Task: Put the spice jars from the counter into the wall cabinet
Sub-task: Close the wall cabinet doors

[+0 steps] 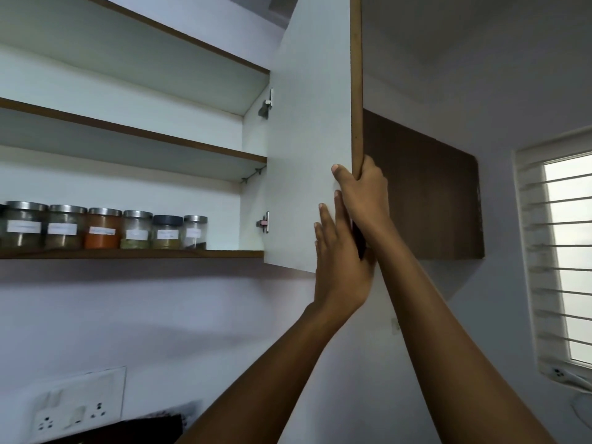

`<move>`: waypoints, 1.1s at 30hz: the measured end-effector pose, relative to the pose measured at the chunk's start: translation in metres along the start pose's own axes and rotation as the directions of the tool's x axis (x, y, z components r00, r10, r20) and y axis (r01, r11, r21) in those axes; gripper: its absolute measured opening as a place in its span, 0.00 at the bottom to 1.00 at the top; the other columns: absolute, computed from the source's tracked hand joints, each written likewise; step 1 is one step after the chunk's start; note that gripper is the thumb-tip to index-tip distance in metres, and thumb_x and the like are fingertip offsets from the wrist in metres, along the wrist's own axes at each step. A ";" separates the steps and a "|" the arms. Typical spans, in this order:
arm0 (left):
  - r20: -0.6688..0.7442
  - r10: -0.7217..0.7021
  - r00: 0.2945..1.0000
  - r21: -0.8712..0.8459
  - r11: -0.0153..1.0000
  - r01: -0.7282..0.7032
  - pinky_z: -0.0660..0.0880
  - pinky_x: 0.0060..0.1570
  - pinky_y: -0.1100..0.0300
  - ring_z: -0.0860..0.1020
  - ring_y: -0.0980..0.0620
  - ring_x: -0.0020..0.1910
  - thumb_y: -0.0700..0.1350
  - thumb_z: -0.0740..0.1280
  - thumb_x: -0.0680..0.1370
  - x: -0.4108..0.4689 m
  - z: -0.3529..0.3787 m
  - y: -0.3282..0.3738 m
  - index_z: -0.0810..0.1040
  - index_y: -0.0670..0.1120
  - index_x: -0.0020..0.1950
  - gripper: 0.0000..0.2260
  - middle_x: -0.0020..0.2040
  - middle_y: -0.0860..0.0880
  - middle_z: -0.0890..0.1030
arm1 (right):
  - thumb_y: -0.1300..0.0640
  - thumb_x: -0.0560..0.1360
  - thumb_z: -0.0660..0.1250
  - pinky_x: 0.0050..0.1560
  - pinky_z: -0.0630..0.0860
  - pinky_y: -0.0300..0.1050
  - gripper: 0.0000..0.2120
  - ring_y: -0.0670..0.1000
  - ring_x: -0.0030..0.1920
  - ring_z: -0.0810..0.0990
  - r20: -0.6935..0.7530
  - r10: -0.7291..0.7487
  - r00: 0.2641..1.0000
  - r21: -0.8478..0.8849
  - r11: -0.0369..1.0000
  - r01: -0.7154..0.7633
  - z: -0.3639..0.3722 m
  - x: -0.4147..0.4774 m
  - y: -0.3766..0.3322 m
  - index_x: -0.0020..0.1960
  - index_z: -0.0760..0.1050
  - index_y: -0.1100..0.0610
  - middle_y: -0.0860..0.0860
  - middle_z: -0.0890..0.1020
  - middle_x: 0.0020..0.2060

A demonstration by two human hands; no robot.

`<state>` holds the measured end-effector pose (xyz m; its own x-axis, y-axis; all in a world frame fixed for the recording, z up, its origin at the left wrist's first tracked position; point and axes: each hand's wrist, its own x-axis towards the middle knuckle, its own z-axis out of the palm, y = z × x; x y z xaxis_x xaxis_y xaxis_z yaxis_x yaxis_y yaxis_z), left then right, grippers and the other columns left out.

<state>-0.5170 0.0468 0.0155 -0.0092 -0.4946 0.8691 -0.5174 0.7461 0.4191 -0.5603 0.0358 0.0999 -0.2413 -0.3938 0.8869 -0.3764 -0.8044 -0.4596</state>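
A: Hidden or cut off? Log that first.

B: The worktop is out of view. The row of spice jars point(102, 228) runs off the left edge; six are whole, and a seventh shows only as a dark sliver. The palm of the left hand point(339, 254) faces the door, so it is unseen. The right hand point(363, 193) has its fingers behind the door's edge; only the thumb shows on the near side.

A: State of the fingers?

B: Left: fingers point(323, 219) extended and flat against the white inner face of the cabinet door point(307, 139), released, grasping nothing. Right: wrapped round the door's brown front edge, clenched on it, thumb pressed on the white face.

A: Where are the jars?

B: On the lowest shelf point(134, 254) of the open wall cabinet point(128, 91), side by side, upright, near the front lip. The two shelves above carry nothing visible.

A: Materials, shapes?

B: Jars are clear glass cylinders. Five have brushed metal lids; the fifth from the left has a dark lid. Contents are green-brown powders, with one orange-red. Shelves are white laminate with brown edge banding. Two metal hinges point(266, 105) sit on the door's hinge side.

A: Any writing?

B: Each jar has a white paper label; the text is too blurred to read. Lower left there is a white switch and socket plate point(77, 408), unmarked
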 end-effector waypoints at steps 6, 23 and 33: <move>-0.019 0.049 0.999 -0.104 0.993 -0.051 0.54 0.74 0.51 0.52 0.44 0.76 0.37 0.62 0.77 -0.009 -0.035 -0.016 0.48 0.42 0.77 0.33 0.77 0.43 0.50 | 0.50 0.77 0.60 0.48 0.80 0.50 0.12 0.51 0.42 0.80 -0.028 -0.007 1.000 -0.097 0.995 0.004 0.026 -0.015 -0.029 0.55 0.71 0.58 0.49 0.77 0.42; 0.277 -0.134 0.952 -0.666 0.686 0.291 0.74 0.50 0.67 0.75 0.46 0.56 0.44 0.46 0.82 -0.015 -0.157 -0.066 0.58 0.40 0.73 0.20 0.64 0.42 0.71 | 0.52 0.78 0.57 0.35 0.70 0.42 0.12 0.49 0.36 0.75 -0.017 -0.161 0.987 -0.362 0.921 0.144 0.123 -0.059 -0.092 0.57 0.68 0.58 0.50 0.74 0.41; 0.216 -0.159 0.963 -0.687 0.676 0.266 0.77 0.44 0.70 0.71 0.39 0.64 0.37 0.46 0.83 -0.020 -0.215 -0.097 0.56 0.42 0.74 0.19 0.70 0.34 0.65 | 0.52 0.77 0.59 0.40 0.71 0.45 0.15 0.53 0.46 0.76 -0.016 -0.179 0.984 -0.391 0.907 0.158 0.186 -0.078 -0.112 0.61 0.65 0.58 0.55 0.74 0.53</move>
<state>-0.2830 0.0801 0.0141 -0.1112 -0.6916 0.7136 0.2353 0.6793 0.6951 -0.3328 0.0736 0.0903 -0.1841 -0.2370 0.9539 -0.7290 -0.6181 -0.2942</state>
